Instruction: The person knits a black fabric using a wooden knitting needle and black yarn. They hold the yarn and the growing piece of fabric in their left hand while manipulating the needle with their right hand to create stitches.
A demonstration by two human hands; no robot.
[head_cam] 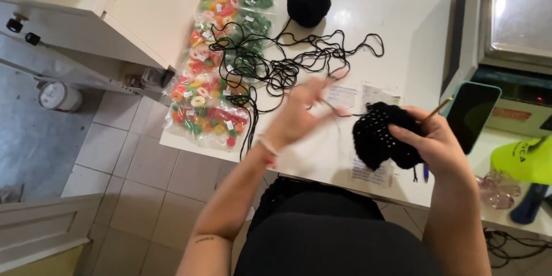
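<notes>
Head view, looking down at a white bench. Right hand has its grip closed around a black crocheted piece and a thin wooden hook, held just above the bench's near edge. Left hand, blurred, is just left of the piece with fingers raised; how far its grip is closed cannot be told. Loose black yarn trails beyond the piece to a yarn ball. Bags of coloured sweets lie further left, a phone to the right.
</notes>
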